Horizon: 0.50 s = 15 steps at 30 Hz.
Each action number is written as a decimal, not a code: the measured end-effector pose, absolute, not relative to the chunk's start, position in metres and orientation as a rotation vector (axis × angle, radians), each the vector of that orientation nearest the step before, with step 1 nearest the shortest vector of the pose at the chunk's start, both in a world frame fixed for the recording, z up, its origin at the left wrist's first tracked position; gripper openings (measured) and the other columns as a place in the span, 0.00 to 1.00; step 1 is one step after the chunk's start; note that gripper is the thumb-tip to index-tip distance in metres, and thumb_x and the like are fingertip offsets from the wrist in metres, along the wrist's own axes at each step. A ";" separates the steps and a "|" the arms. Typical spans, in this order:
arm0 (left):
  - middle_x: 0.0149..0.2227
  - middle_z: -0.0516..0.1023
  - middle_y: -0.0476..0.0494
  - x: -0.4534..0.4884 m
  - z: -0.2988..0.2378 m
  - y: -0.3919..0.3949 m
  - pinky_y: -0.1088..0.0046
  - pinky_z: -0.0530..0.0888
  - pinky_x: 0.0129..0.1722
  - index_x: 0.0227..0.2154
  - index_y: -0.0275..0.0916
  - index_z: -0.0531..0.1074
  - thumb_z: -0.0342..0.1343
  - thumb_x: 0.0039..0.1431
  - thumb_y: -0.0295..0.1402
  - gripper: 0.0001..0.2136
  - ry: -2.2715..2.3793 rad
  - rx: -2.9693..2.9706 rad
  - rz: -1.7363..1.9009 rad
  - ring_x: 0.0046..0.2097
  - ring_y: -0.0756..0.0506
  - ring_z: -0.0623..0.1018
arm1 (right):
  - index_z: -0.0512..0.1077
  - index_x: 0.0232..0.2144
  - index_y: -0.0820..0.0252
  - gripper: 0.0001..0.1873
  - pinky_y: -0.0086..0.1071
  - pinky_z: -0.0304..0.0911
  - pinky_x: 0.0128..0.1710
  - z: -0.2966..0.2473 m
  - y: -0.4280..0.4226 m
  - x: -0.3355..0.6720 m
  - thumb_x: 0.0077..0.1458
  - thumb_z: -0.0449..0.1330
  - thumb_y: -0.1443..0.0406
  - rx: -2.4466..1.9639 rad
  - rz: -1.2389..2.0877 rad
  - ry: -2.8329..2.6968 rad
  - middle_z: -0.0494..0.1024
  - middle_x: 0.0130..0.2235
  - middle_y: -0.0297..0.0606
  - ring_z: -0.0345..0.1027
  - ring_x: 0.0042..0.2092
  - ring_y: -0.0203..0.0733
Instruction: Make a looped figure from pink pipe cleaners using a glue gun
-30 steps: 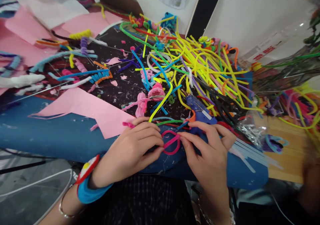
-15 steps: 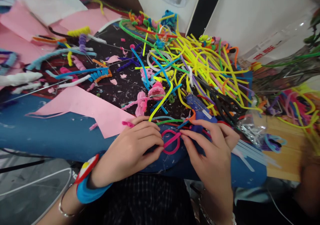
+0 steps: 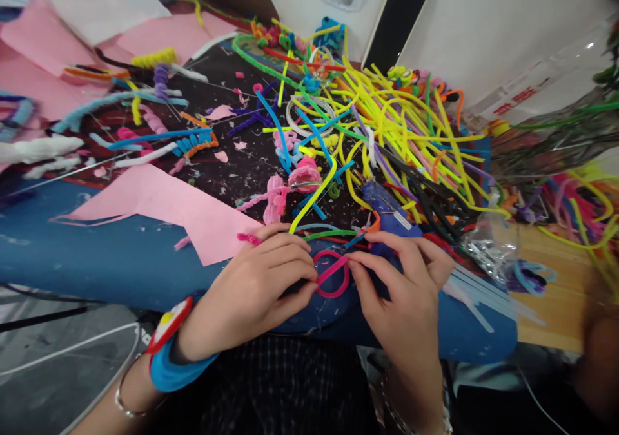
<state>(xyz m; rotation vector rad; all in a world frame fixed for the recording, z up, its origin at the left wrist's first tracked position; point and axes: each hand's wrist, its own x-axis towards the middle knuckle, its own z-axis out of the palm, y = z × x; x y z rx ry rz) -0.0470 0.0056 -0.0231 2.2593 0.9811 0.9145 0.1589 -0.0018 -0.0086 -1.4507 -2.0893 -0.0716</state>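
A magenta pipe cleaner (image 3: pixel 333 293) is bent into a ring with a straight piece running across it. My left hand (image 3: pixel 271 274) pinches its left side between thumb and fingertips; a short magenta end pokes out by the knuckles. My right hand (image 3: pixel 399 283) pinches the upper right, where the cross piece meets the ring. Just beyond the right fingers lies a blue glue gun (image 3: pixel 387 206), partly covered by that hand. A pink pipe-cleaner figure (image 3: pixel 275 200) and a pink cup-shaped piece (image 3: pixel 305 176) lie beyond the left hand.
Yellow pipe cleaners (image 3: pixel 401 125) are heaped at the back right. A cut pink sheet (image 3: pixel 169 206) lies left of my hands. Clear glue sticks (image 3: pixel 476 293) and a clear plastic bag (image 3: pixel 491 245) sit at the right. The blue table covering (image 3: pixel 87 248) hangs over the front edge.
My right hand has shifted slightly left, its pinch staying on the magenta ring. My left hand keeps its grip nearly unmoved. The whole view has shifted a little.
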 end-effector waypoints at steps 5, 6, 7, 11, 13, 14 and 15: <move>0.38 0.78 0.47 -0.047 -0.023 0.006 0.67 0.66 0.56 0.35 0.37 0.73 0.56 0.64 0.26 0.02 0.979 2.266 0.919 0.47 0.48 0.75 | 0.80 0.31 0.58 0.03 0.44 0.58 0.50 -0.010 -0.002 0.158 0.56 0.65 0.70 -1.446 -0.086 -2.084 0.78 0.45 0.40 0.61 0.48 0.50; 0.38 0.78 0.47 -0.047 -0.022 0.006 0.67 0.66 0.56 0.35 0.37 0.73 0.56 0.64 0.26 0.02 0.977 2.267 0.916 0.47 0.48 0.75 | 0.80 0.31 0.58 0.03 0.44 0.58 0.50 -0.010 -0.002 0.158 0.56 0.65 0.70 -1.445 -0.091 -2.079 0.78 0.45 0.40 0.61 0.48 0.50; 0.38 0.78 0.47 -0.047 -0.022 0.006 0.67 0.66 0.56 0.35 0.37 0.73 0.56 0.64 0.26 0.02 0.979 2.268 0.914 0.47 0.48 0.75 | 0.80 0.31 0.58 0.03 0.44 0.58 0.50 -0.011 -0.002 0.158 0.56 0.65 0.70 -1.443 -0.094 -2.075 0.78 0.44 0.40 0.61 0.48 0.50; 0.37 0.78 0.48 -0.046 -0.022 0.006 0.65 0.67 0.55 0.35 0.37 0.72 0.57 0.64 0.26 0.02 0.978 2.269 0.924 0.46 0.48 0.75 | 0.80 0.31 0.58 0.03 0.44 0.58 0.50 -0.013 -0.002 0.158 0.56 0.65 0.70 -1.442 -0.100 -2.054 0.79 0.44 0.40 0.61 0.48 0.49; 0.37 0.78 0.48 -0.045 -0.022 0.006 0.65 0.68 0.54 0.35 0.37 0.72 0.57 0.64 0.26 0.02 0.979 2.276 0.932 0.46 0.47 0.75 | 0.80 0.31 0.58 0.03 0.44 0.58 0.50 -0.014 -0.002 0.158 0.55 0.66 0.70 -1.445 -0.102 -2.042 0.79 0.44 0.40 0.61 0.48 0.49; 0.37 0.78 0.47 -0.044 -0.022 0.006 0.65 0.68 0.53 0.35 0.37 0.72 0.57 0.63 0.26 0.02 0.980 2.285 0.934 0.46 0.47 0.75 | 0.79 0.31 0.58 0.03 0.44 0.58 0.50 -0.015 -0.002 0.158 0.55 0.66 0.70 -1.447 -0.105 -2.037 0.79 0.44 0.40 0.61 0.48 0.49; 0.38 0.78 0.47 -0.044 -0.022 0.005 0.65 0.69 0.52 0.35 0.37 0.72 0.57 0.63 0.25 0.02 0.984 2.296 0.936 0.45 0.47 0.75 | 0.79 0.31 0.58 0.03 0.44 0.58 0.50 -0.015 -0.002 0.158 0.55 0.66 0.70 -1.451 -0.109 -2.034 0.78 0.44 0.40 0.60 0.48 0.50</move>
